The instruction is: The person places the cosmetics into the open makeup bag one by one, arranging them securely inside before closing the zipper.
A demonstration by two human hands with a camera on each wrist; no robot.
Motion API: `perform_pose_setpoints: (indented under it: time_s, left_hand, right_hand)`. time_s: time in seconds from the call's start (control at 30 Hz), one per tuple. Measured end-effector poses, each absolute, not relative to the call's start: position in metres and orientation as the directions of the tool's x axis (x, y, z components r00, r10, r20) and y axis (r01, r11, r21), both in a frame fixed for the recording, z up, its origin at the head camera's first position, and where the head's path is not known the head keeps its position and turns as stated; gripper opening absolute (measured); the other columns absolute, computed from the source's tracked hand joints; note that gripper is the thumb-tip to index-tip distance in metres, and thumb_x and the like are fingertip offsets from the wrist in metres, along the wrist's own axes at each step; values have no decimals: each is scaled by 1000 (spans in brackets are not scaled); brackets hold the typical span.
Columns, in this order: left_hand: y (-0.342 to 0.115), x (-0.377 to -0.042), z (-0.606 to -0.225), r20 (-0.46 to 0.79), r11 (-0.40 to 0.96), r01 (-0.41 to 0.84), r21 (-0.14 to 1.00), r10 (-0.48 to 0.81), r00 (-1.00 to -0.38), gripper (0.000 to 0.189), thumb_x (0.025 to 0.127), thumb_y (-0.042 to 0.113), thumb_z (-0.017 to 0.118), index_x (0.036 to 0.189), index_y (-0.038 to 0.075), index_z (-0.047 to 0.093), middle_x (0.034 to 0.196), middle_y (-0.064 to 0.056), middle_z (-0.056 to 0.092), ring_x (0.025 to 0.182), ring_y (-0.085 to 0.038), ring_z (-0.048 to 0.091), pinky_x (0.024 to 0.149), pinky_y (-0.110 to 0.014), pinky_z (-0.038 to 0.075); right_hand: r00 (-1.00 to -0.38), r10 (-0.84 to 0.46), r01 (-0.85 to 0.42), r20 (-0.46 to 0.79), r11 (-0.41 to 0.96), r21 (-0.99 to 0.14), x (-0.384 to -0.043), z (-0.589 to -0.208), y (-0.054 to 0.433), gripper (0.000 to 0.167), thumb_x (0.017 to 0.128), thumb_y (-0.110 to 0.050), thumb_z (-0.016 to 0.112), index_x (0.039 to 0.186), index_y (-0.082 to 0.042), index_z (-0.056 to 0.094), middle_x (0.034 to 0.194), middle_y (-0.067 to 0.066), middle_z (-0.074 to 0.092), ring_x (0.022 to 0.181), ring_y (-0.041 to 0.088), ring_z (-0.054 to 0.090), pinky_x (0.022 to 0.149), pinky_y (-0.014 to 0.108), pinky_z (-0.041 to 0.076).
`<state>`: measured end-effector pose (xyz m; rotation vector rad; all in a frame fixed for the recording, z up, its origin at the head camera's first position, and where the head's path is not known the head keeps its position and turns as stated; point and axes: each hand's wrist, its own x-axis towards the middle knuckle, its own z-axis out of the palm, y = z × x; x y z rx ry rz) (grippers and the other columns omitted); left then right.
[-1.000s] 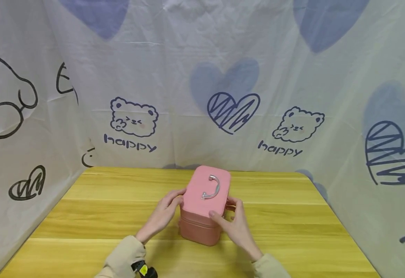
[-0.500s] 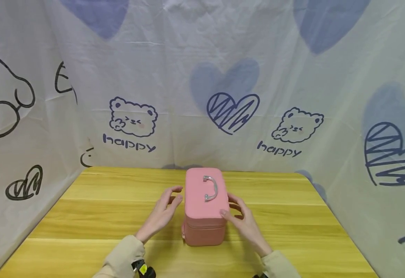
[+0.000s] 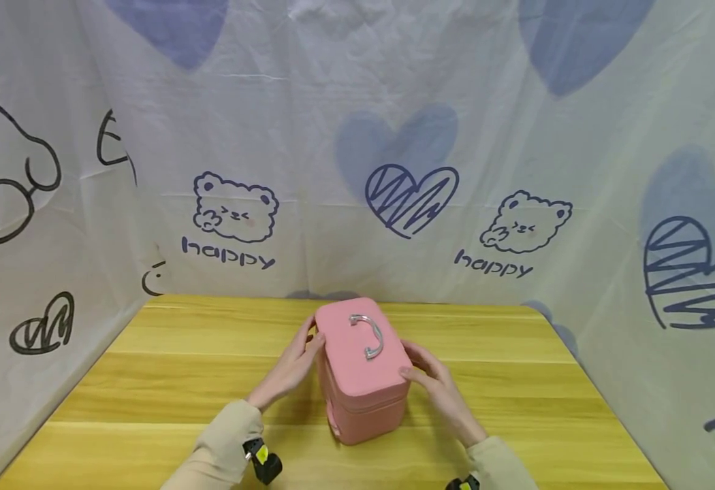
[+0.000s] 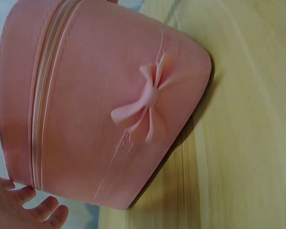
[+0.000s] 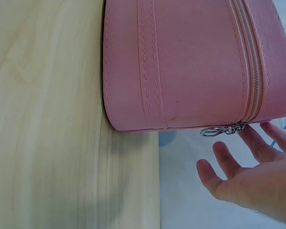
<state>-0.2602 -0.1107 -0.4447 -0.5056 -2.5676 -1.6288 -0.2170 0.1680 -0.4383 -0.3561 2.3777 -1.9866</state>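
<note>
A pink vanity case (image 3: 363, 350) with a rounded lid stands on the table, closed and turned at an angle. On its lid is a curved silver handle (image 3: 379, 337). My left hand (image 3: 289, 371) touches the case's far left edge with its fingertips; in the left wrist view its fingers extend beside the zipper. A pink bow (image 4: 150, 95) sits on the wall seen there. My right hand (image 3: 445, 389) has its thumb at the lid's right edge and its fingers along that side. In the right wrist view the fingers spread near a metal zipper pull (image 5: 224, 130).
The yellow wood-grain table (image 3: 198, 381) extends on both sides of the case. Behind it hangs a white cloth (image 3: 327, 231) printed with hearts and bears, which also runs along the left and right. Dark devices (image 3: 262, 461) are strapped at both wrists.
The case has turned counterclockwise, its far end swinging left and its near end right. My left hand came away from it, then touched it again. My right hand moved right along with it.
</note>
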Motion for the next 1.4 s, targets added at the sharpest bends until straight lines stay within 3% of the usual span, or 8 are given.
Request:
perform_pose_setpoints:
  time_s: [0.23,0.4,0.5,0.63,0.83,0.93,1.17,1.4]
  left_hand:
    - [-115,-265,-446,214,370,299,880,253,-943,65,109,27,40,160,-2,11,165,-28,18,150,-48,25,122,-61,24]
    - [-122,-266,-445,178,342,263,902,260,-949,70,106,25,47,161,0,12,161,-27,28,143,-45,35,117,-59,33]
    - [-126,-266,-443,153,360,243,901,261,-953,72,105,28,50,161,3,13,156,-24,35,134,-39,42,108,-51,42]
    - [-129,-265,-440,123,393,224,892,267,-956,75,104,30,52,162,4,13,155,-21,34,129,-35,44,101,-42,44]
    - [-132,-264,-438,93,436,196,878,247,-965,80,100,34,57,161,4,15,152,-22,34,123,-32,43,91,-33,44]
    - [-133,-262,-436,69,452,169,876,228,-971,84,98,38,61,162,6,17,151,-22,34,124,-32,43,89,-34,45]
    - [-133,-253,-432,52,493,150,857,207,-977,89,94,50,65,161,10,23,150,-18,35,134,-32,42,110,-54,41]
    - [-132,-241,-437,172,505,220,835,139,-975,72,94,45,67,149,5,44,133,-14,49,122,-28,52,108,-50,46]
  right_hand:
    - [-972,-214,-129,94,160,-979,-219,-437,170,55,100,-26,58,152,-11,45,157,14,46,147,33,39,121,49,30]
    - [-941,-178,-330,288,289,-899,-218,-446,170,49,100,-17,59,148,-11,51,145,16,54,133,30,47,109,42,40]
    - [-886,-82,-448,456,397,-801,-214,-452,169,40,95,-12,66,135,-12,61,117,14,61,105,21,52,90,33,44]
    - [-826,71,-472,559,454,-756,-206,-456,166,19,87,-11,77,103,-10,68,81,3,57,77,13,49,73,27,41]
    - [-775,164,-449,611,536,-715,-196,-455,163,14,80,-12,83,75,-14,71,66,-7,67,63,0,54,67,24,46]
    - [-774,165,-436,611,560,-704,-195,-455,163,10,81,-14,83,77,-15,74,72,-6,73,67,-2,58,67,25,50]
    - [-806,181,-390,563,554,-736,-194,-452,165,7,83,-16,82,88,-13,77,81,-2,76,75,0,62,70,28,50]
    - [-853,171,-343,492,527,-778,-196,-449,168,18,86,-17,79,102,-8,77,86,2,76,79,-1,62,77,30,56]
